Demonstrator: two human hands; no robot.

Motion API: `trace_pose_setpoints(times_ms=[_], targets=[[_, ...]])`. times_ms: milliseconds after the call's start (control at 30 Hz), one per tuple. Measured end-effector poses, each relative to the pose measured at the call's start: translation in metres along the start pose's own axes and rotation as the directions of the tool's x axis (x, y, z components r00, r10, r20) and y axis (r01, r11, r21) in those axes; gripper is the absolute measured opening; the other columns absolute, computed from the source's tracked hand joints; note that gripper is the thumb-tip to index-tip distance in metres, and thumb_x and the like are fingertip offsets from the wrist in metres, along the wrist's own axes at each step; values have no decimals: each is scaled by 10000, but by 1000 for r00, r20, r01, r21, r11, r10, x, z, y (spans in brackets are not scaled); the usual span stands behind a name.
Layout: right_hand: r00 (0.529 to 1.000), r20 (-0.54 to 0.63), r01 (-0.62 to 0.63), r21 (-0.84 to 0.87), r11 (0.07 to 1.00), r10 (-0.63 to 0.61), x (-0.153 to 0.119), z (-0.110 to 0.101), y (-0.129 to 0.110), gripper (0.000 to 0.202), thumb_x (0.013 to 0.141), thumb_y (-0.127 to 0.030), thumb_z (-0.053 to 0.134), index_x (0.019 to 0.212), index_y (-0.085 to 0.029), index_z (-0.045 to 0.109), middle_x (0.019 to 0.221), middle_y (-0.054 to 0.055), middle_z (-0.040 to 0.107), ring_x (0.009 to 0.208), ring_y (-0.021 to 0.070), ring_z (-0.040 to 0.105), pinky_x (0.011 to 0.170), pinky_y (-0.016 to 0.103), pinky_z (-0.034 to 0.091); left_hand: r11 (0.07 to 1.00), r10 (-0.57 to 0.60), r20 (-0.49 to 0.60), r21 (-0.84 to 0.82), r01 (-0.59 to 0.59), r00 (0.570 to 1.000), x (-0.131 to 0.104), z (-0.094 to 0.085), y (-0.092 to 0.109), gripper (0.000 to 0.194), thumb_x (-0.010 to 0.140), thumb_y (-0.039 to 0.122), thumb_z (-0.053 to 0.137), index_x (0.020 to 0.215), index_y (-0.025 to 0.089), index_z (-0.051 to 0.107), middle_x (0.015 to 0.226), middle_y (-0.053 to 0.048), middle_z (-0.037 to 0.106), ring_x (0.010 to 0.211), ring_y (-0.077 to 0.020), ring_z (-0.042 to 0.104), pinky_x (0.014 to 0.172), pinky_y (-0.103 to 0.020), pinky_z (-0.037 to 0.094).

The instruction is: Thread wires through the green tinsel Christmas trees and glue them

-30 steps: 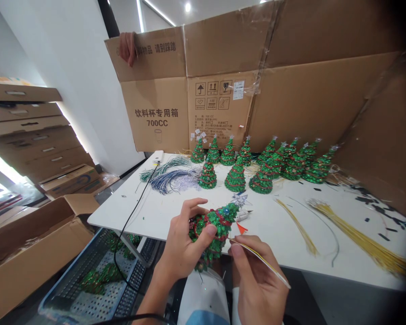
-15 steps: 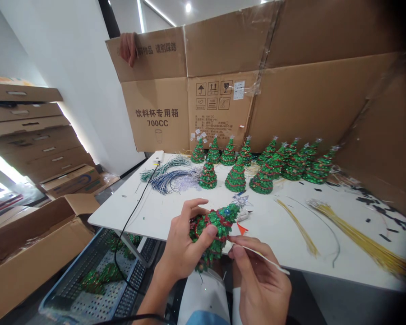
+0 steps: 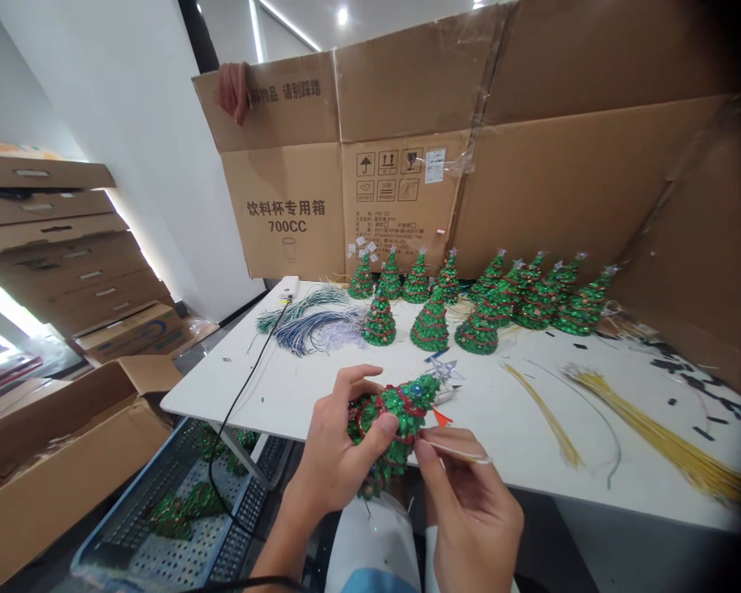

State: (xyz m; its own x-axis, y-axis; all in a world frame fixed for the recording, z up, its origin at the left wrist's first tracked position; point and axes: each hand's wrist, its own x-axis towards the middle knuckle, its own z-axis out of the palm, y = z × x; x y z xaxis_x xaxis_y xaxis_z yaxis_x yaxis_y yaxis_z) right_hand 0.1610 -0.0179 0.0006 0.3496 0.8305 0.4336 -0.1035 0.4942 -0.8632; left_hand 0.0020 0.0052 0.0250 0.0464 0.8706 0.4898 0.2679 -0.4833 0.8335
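My left hand is wrapped round a small green tinsel Christmas tree with red garland, tilted so its silver star points up and to the right. The thumb presses on the front of the tree. At the tree's right side, my right hand pinches a thin pale wire between thumb and forefinger, its fingertips against the branches. The wire's free end sticks out to the right over the fingers. Where its other end sits among the branches is hidden.
Several finished-looking trees stand along the back of the white table. Yellow wires lie right, green and blue wire bundles left. A black cable crosses the left edge above a blue basket. Cardboard walls the back.
My right hand has moved slightly left and in towards the tree, and the wire's free end has drawn in with it. My left hand and the tree have barely shifted.
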Motion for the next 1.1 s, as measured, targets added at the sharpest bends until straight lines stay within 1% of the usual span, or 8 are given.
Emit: trace_pose_setpoints(times_ms=[133, 300, 433, 533, 733, 833, 933, 1100], targets=[[999, 6, -35, 15, 999, 35, 0, -1, 3, 114, 940, -326, 898, 901, -232, 847, 912, 52, 788, 889, 209, 746, 768, 288, 627, 1000, -7, -5, 5, 7, 1000, 0, 0, 0, 446, 1090, 485, 704, 1476, 312, 562, 1185, -37, 793, 1127, -248, 758, 973, -355, 512], [998, 13, -66, 1, 998, 66, -2, -1, -2, 134, 922, -359, 907, 912, -231, 867, 934, 62, 805, 889, 226, 775, 741, 287, 641, 1000, -16, -9, -5, 16, 1000, 1, -1, -3, 459, 1096, 487, 693, 1489, 297, 551, 1160, -44, 780, 1121, -248, 750, 973, -360, 515], [992, -48, -116, -28, 993, 115, -6, -2, -5, 212, 888, -403, 935, 963, -216, 865, 978, 90, 838, 839, 248, 800, 678, 297, 651, 1000, -20, -14, -18, 19, 1000, 0, -1, -4, 478, 1092, 495, 697, 1496, 288, 548, 1163, -53, 773, 1118, -252, 748, 972, -365, 517], [994, -73, -81, -36, 996, 78, -7, -2, -4, 211, 902, -402, 925, 975, -217, 856, 958, 96, 840, 849, 251, 802, 689, 298, 655, 1000, -15, -14, -22, 15, 1000, -1, 0, -3, 478, 1093, 496, 696, 1498, 291, 548, 1162, -51, 778, 1114, -252, 749, 962, -358, 516], [993, -97, 57, -83, 995, -65, -7, 2, -1, 134, 954, -350, 880, 973, -220, 859, 928, 80, 829, 855, 229, 791, 752, 308, 659, 1000, -7, -10, -19, 7, 1000, -1, -1, 0, 463, 1090, 472, 704, 1496, 314, 549, 1189, -39, 789, 1138, -247, 747, 977, -351, 512], [990, -128, 46, -87, 995, -57, -8, 5, -2, 139, 945, -324, 893, 1029, -225, 840, 959, 65, 824, 827, 204, 789, 729, 288, 655, 1000, -9, -5, -18, 9, 1000, 0, -1, 0, 460, 1085, 458, 711, 1493, 318, 552, 1189, -35, 789, 1129, -245, 748, 983, -354, 512], [984, -178, 6, -71, 997, -19, -10, 6, -3, 238, 928, -299, 915, 1132, -243, 806, 1000, 54, 828, 818, 190, 792, 710, 273, 648, 1000, -10, -2, -28, 10, 1000, 1, -1, 0, 460, 1082, 450, 712, 1490, 310, 552, 1190, -39, 788, 1114, -247, 748, 978, -357, 515], [988, -144, 33, -88, 996, -46, -8, 5, -2, 131, 942, -301, 896, 1022, -223, 829, 984, 71, 826, 881, 210, 797, 777, 294, 651, 1000, -8, -3, -16, 7, 1000, 0, -1, 0, 455, 1087, 455, 708, 1490, 318, 548, 1188, -31, 790, 1112, -237, 748, 974, -346, 511]])
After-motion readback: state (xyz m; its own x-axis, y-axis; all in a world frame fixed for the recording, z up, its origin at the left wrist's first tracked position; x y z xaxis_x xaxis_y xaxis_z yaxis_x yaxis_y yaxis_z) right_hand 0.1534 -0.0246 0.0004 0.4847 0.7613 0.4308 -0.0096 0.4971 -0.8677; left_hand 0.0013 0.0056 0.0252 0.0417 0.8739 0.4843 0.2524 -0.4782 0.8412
